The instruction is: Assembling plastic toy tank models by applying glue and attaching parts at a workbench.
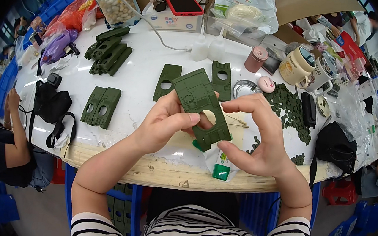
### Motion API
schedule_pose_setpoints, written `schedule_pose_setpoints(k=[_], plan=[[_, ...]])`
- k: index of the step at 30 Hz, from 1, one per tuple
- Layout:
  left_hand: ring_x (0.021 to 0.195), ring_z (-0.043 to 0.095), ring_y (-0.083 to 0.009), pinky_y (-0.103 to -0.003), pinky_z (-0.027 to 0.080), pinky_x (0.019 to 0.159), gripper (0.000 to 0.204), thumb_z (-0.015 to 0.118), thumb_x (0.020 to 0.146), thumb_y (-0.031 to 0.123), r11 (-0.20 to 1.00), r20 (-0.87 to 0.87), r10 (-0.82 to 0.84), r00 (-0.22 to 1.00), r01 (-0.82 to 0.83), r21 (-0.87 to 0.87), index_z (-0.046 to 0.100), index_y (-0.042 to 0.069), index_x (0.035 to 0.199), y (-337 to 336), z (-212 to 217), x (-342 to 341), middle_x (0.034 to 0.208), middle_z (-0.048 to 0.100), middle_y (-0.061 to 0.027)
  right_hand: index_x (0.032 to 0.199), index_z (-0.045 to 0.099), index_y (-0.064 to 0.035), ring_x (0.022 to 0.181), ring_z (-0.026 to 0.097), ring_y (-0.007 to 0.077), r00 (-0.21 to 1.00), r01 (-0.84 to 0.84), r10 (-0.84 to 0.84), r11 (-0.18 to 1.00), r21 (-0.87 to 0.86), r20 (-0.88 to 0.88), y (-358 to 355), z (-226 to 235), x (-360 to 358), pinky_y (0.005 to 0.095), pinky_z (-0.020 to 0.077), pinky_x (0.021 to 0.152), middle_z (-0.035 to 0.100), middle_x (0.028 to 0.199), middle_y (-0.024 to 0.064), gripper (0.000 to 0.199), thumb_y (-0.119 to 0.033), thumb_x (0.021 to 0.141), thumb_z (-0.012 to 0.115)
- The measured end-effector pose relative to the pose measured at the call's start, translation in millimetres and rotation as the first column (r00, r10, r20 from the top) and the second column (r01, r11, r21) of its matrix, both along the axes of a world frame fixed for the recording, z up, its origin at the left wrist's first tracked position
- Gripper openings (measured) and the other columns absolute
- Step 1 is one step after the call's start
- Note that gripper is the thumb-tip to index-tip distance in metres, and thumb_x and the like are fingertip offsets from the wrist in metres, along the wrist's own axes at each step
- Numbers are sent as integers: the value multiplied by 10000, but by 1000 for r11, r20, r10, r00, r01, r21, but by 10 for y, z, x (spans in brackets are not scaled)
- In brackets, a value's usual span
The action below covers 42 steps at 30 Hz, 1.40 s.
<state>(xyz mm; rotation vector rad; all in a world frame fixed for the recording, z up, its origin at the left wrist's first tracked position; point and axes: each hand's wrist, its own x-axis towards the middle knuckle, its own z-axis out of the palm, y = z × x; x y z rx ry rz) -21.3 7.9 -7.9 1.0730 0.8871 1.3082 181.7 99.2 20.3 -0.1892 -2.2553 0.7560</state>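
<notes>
While green panel (196,90) hides tabletop (142,83) (partly), white bottles (217,50) stand beyond.

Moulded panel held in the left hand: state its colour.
The moulded panel is dark green, best seen in the head view.

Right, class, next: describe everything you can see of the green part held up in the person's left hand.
The green part is roughly rectangular, apparently moulded plastic, with raised surface details and a large round hole toward its lower end. It slants from upper left to lower right above the table. The left hand holds it, thumb beside the hole. The right hand curves by its right edge; contact is unclear.
</notes>
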Motion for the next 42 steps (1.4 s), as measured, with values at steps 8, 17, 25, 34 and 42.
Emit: schedule_pose_setpoints(k=[8, 17, 25, 34, 42], plan=[[941, 619, -176, -310, 540, 747, 416, 527, 886, 139, 1000, -2, 13, 1000, -13, -1, 405, -2, 1258, -9, -53, 5, 1091, 599, -115, 1088, 565, -20, 902, 536, 268, 998, -25, 32, 992, -126, 53, -79, 14, -28, 353, 449, 796, 551, 989, 130, 466, -81, 662, 743], [828, 648, -194, -307, 539, 692, 518, 502, 852, 146, 997, -18, -36, 999, 34, -70, 384, -32, 1324, 9, -27, 40, 964, 634, -152, 859, 663, -103, 807, 481, 229, 996, -42, 25, 978, 203, 88, -91, 50, 26, 349, 391, 707, 530, 831, 6, 254, -92, 633, 778], [836, 653, -191, -294, 530, 688, 490, 507, 872, 138, 997, -63, -46, 997, 42, -63, 392, -11, 1325, -15, -17, 55, 965, 647, -143, 827, 648, -96, 784, 486, 221, 991, -57, 26, 970, 235, 134, -127, 27, 1, 351, 384, 698, 509, 805, 4, 246, -92, 619, 779], [854, 654, -192, -287, 528, 697, 485, 512, 875, 145, 997, -89, -49, 995, 43, -71, 395, -10, 1319, -27, 4, 64, 994, 647, -147, 824, 652, -85, 778, 491, 224, 986, -40, 10, 983, 178, 168, -160, 46, 3, 348, 401, 703, 514, 791, 17, 221, -58, 637, 767], [864, 654, -190, -283, 528, 703, 488, 511, 874, 148, 997, -94, -51, 994, 44, -66, 392, -10, 1320, -37, -6, 72, 1008, 645, -139, 812, 656, -81, 759, 490, 222, 986, -39, 17, 991, 125, 168, -159, 49, 6, 330, 406, 684, 511, 769, 26, 202, -47, 644, 763]])
